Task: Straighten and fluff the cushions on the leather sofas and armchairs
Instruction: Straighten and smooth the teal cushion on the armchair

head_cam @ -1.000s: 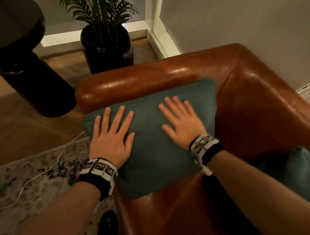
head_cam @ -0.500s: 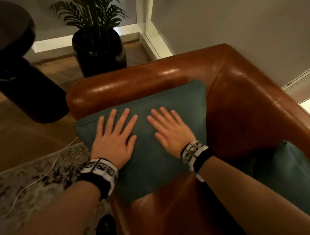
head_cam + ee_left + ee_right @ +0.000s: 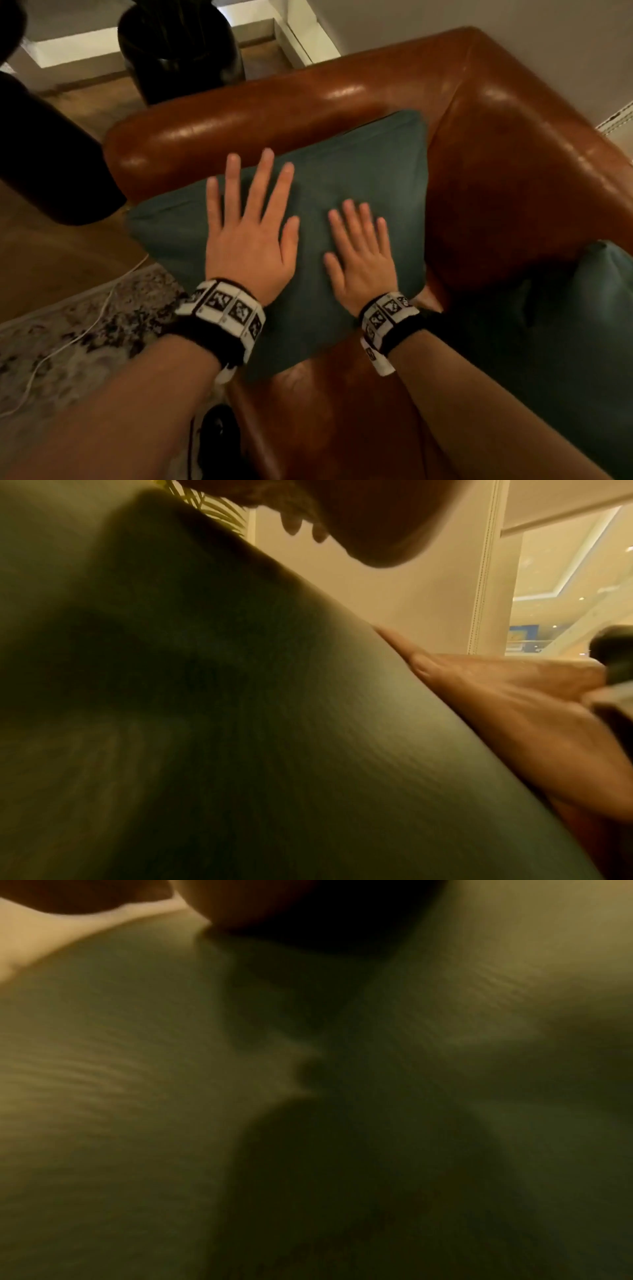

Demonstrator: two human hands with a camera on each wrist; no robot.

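A teal cushion [image 3: 370, 171] leans against the left arm of a brown leather armchair [image 3: 496, 144]. My left hand [image 3: 250, 236] lies flat on the cushion's middle with its fingers spread and straight. My right hand [image 3: 359, 253] lies flat beside it, palm down, fingers straight. In the left wrist view the cushion's fabric [image 3: 240, 723] fills most of the picture, and my right hand [image 3: 507, 710] rests on it at the right. The right wrist view is blurred and shows only the cushion fabric [image 3: 137, 1069] up close.
A second teal cushion [image 3: 582, 329] lies on the seat at the right. A black plant pot [image 3: 178, 48] stands behind the armrest, and a dark round table [image 3: 51, 154] at the left. A patterned rug [image 3: 85, 335] with a white cable [image 3: 82, 332] covers the floor.
Both hands have slid across the cushion's face: the left hand moved up and toward the middle, the right hand drew closer to it. The view has tilted downward.
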